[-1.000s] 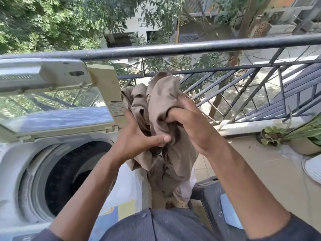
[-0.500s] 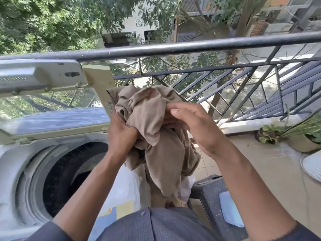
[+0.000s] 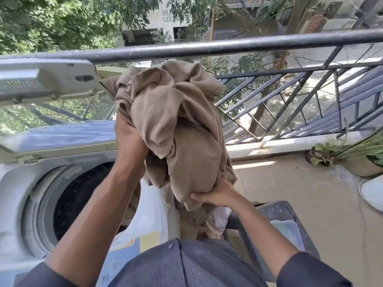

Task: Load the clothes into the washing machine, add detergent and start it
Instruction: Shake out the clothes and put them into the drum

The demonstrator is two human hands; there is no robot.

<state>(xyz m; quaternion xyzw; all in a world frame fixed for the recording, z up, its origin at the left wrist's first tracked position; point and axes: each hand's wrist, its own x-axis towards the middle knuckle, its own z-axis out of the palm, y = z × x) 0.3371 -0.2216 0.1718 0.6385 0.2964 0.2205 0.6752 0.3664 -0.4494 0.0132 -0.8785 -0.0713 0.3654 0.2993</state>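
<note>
here the left hand (image 3: 129, 139) grips the bunched tan garment (image 3: 176, 121) from its left side and the right hand (image 3: 215, 196) cups it from below, just right of the open washing machine (image 3: 24, 183) drum.

A dark metal railing (image 3: 228, 47) edges the balcony, with potted plants (image 3: 339, 154) on the tiled floor (image 3: 300, 193) at right.

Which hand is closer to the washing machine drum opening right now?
Left. The left hand grips the beige garment just above the drum opening; the right hand holds its lower end, off to the right.
</note>
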